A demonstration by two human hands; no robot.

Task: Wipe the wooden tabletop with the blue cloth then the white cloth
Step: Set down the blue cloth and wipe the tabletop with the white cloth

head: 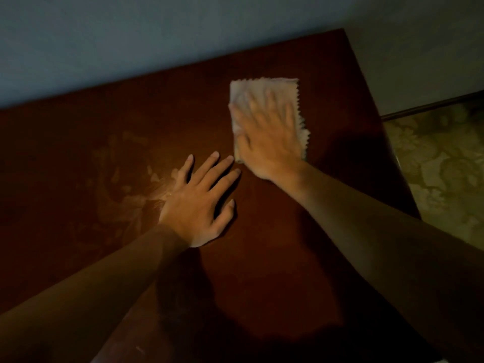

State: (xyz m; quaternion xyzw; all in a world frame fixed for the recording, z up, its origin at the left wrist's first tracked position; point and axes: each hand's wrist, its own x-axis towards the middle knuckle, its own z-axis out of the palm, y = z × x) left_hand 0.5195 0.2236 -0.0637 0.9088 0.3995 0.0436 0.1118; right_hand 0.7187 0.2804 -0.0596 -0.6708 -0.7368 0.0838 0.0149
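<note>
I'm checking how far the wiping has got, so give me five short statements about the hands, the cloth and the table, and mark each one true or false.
1. The right hand lies flat on the white cloth. True.
2. The left hand holds a blue cloth. False: it rests bare on the tabletop, fingers spread, and no blue cloth is in view.
3. The white cloth lies nearer the table's right end than its left. True.
4. The cloth is bunched into a ball. False: it lies spread flat, its zigzag edge showing.
5. Pale smudges show on the wood left of the left hand. True.
</note>
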